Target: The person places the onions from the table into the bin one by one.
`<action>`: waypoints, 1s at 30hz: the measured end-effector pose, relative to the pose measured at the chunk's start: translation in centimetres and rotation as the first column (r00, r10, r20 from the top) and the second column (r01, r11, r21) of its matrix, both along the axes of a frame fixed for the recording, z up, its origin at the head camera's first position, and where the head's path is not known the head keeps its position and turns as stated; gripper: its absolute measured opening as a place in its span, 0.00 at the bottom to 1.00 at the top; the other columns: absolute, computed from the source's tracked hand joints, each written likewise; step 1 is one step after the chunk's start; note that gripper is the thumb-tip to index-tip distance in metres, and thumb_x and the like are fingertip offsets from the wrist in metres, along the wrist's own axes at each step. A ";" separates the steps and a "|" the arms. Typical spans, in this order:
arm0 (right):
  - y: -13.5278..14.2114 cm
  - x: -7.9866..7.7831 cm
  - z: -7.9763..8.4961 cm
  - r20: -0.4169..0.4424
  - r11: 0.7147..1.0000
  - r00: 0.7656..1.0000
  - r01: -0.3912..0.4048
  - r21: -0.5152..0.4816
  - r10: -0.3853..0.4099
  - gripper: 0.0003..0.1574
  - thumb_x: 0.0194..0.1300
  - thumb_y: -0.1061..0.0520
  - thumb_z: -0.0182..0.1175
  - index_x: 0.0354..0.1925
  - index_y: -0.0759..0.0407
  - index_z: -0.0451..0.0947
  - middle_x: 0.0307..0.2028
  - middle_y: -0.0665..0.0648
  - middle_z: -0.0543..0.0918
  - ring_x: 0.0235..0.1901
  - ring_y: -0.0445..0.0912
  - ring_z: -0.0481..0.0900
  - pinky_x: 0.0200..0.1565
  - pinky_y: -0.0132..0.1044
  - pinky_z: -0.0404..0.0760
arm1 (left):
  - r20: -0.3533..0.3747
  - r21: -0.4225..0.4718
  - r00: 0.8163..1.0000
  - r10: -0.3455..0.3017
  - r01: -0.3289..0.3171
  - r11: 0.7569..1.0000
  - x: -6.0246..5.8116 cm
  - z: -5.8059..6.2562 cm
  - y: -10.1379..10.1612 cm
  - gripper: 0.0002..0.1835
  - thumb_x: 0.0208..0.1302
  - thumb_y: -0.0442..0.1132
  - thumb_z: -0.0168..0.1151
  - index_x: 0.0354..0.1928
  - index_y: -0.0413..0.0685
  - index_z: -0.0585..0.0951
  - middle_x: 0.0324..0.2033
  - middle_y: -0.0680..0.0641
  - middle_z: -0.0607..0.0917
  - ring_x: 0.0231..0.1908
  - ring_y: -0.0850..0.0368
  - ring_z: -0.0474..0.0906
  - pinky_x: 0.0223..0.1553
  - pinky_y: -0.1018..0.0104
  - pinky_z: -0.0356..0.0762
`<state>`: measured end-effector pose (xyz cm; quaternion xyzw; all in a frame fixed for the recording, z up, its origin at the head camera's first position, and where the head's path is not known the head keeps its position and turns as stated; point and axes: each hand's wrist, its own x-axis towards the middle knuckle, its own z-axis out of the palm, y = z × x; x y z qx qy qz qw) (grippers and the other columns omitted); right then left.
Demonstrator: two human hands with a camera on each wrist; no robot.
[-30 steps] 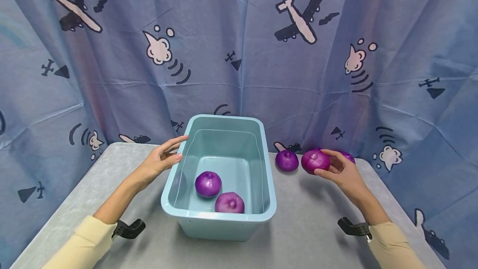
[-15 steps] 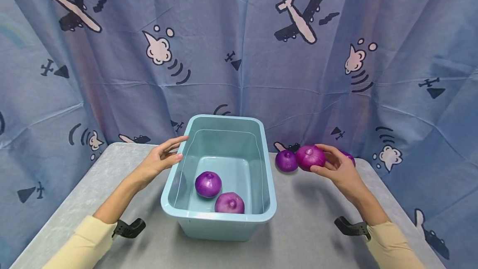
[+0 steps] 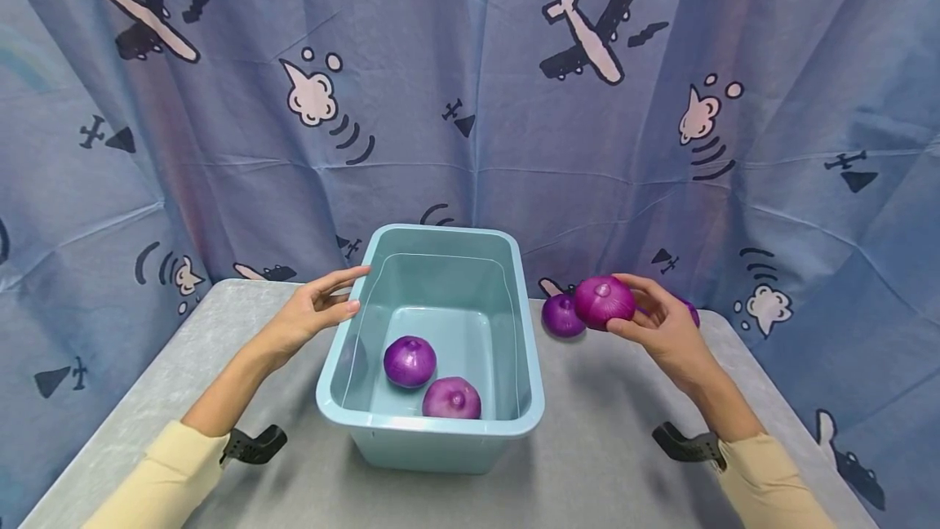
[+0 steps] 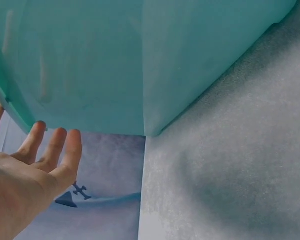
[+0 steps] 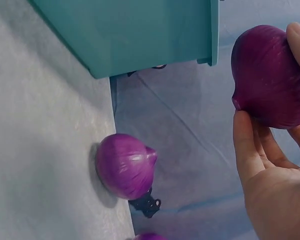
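A purple onion (image 3: 604, 303) is pinched between the thumb and fingers of my right hand (image 3: 671, 337), raised above the table. In the right wrist view the held onion (image 5: 270, 75) shows its pointed tip by the fingers. My left hand (image 3: 304, 318) is at the left rim of a light blue plastic bin (image 3: 429, 427), its fingers loosely extended. The left wrist view has those fingertips right at the bin's rim, against its outer wall (image 4: 90, 65). Inside the bin lie two more onions, a darker one (image 3: 410, 362) and a paler one (image 3: 451, 399) nearer the front.
Right of the bin, an onion (image 3: 561, 317) sits near the table's back edge, partly covered by the held one. Another onion (image 3: 690, 310) peeks out behind the right hand. A blue curtain (image 3: 470, 104) with airplane prints hangs behind the grey table (image 3: 587, 447).
My right hand has lifted the onion and carried it left and slightly up, so it overlaps the onion near the bin. The left hand and the bin have stayed put.
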<state>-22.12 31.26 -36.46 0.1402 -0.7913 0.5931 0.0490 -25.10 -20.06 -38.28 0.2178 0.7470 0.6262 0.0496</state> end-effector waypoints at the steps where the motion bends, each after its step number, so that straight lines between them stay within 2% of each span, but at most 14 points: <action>1: -0.1 0.0 0.1 -0.004 1.000 1.000 -0.007 -0.003 0.007 0.36 0.69 0.64 0.66 0.72 0.54 0.67 0.61 0.61 0.71 0.57 0.45 0.76 0.49 0.35 0.81 | -0.001 -0.001 1.000 0.001 -0.001 1.000 0.0 0.0 0.0 0.31 0.72 0.38 0.63 0.75 0.48 0.68 0.73 0.40 0.65 0.68 0.41 0.65 0.60 0.54 0.71; 10: -1.5 -0.5 1.7 -0.015 0.995 0.996 -0.084 -0.047 0.083 0.38 0.68 0.67 0.66 0.72 0.54 0.67 0.62 0.63 0.70 0.58 0.48 0.76 0.50 0.37 0.81 | 0.014 -0.002 1.000 0.010 -0.010 1.000 0.0 0.2 0.1 0.32 0.71 0.38 0.65 0.75 0.49 0.69 0.73 0.43 0.66 0.68 0.42 0.65 0.62 0.49 0.68; 14: -2.5 -0.8 2.4 -0.022 0.991 0.993 -0.119 -0.064 0.118 0.40 0.66 0.68 0.67 0.72 0.55 0.67 0.63 0.64 0.70 0.59 0.48 0.76 0.51 0.38 0.80 | 0.007 0.000 1.000 0.011 -0.011 1.000 0.0 0.2 0.0 0.32 0.71 0.38 0.65 0.75 0.48 0.69 0.73 0.43 0.66 0.69 0.42 0.64 0.62 0.49 0.68; 21: -4.3 -1.0 3.2 -0.065 0.976 0.980 -0.193 -0.103 0.187 0.39 0.65 0.71 0.66 0.71 0.56 0.69 0.62 0.63 0.73 0.58 0.50 0.78 0.51 0.40 0.80 | 0.010 -0.001 1.000 0.013 -0.013 1.000 0.0 0.2 0.1 0.32 0.71 0.38 0.64 0.75 0.48 0.69 0.73 0.43 0.66 0.69 0.42 0.64 0.63 0.47 0.67; 30: -6.8 -1.8 3.6 -0.090 0.958 0.966 -0.252 -0.136 0.241 0.40 0.61 0.72 0.68 0.69 0.58 0.70 0.61 0.64 0.74 0.57 0.53 0.78 0.54 0.41 0.79 | 0.012 -0.004 1.000 0.020 -0.020 1.000 0.1 0.1 0.1 0.32 0.71 0.39 0.65 0.75 0.50 0.69 0.73 0.42 0.66 0.66 0.40 0.68 0.59 0.52 0.72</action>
